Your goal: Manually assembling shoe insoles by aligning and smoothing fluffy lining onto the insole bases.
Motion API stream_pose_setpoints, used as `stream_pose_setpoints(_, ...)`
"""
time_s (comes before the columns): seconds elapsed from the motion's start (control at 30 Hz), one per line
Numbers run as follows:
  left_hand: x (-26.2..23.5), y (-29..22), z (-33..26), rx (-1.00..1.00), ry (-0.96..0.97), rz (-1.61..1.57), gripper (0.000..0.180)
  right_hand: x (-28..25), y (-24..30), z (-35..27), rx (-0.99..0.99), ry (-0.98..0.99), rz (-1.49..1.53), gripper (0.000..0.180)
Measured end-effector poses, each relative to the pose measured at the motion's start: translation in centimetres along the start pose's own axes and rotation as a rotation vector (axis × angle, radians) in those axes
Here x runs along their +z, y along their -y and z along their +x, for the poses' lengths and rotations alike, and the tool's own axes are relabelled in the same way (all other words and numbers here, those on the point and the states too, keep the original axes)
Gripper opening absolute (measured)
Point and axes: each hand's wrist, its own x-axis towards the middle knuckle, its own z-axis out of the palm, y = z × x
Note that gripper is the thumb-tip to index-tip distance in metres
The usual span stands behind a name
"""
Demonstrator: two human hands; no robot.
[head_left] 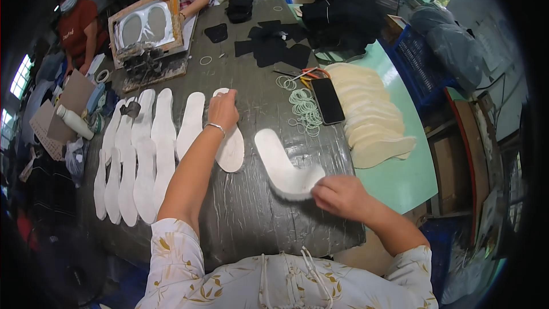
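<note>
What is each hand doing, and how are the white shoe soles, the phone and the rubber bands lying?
left hand: pressing flat on one white insole
right hand: pinching the heel end of another insole, which lies on the table
row of white insoles: laid flat, side by side
stack of cream insoles: fanned, overlapping
phone: lying flat, screen dark
rubber bands: loose pile

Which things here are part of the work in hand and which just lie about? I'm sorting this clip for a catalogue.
In hand:
- left hand pressing on a white insole
- right hand gripping the heel end of another insole
- row of laid-out insoles
- stack of cream insoles

Lying about:
- phone
- rubber bands
- scissors
- black fabric pieces
- white bottle
</note>
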Motion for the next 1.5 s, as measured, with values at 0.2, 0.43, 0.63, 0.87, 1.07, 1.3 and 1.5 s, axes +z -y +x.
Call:
stream_pose_setpoints(0.2, -1.5, -1.6, -0.8, 0.193, -0.078, 0.060, 0.028, 0.8, 1.8, -5.1, 0.097, 0.056, 0.072, 0.019)
stream_pose_setpoints(0.43, -2.4, -5.4, -6.7, 0.506, 0.165, 0.017, 0.023, 1.0, 1.7, -8.7, 0.238, 0.068, 0.085, 0.020)
stream_pose_setpoints(0.63, -4.5, -5.7, -9.7, 0.402, -0.089, -0.055, 0.046, 0.4, 1.7, -11.9, 0.152, 0.052, 0.027, 0.018)
stream_pose_setpoints(0.87, -3.2, -11.4, -16.7, 0.254, 0.275, -0.399, 0.024, 0.7, 1.1, -16.4, 0.386, 0.003, -0.042, 0.020)
stream_pose_setpoints(1.07, -4.4, -12.3, -21.8, 0.208, 0.343, -0.301, 0.092, 2.6, 0.9, -18.2, 0.880, -0.291, 0.318, 0.030)
stream_pose_setpoints(1.3, -4.1, -10.8, -22.5, 0.236, 0.380, -0.208, 0.098, 4.9, -1.4, -15.7, 0.843, -0.321, 0.219, 0.036)
stream_pose_setpoints(1.5, -8.0, -9.0, -24.2, 0.168, 0.337, -0.260, 0.088, 5.5, 0.4, -12.5, 0.759, -0.275, 0.304, 0.033)
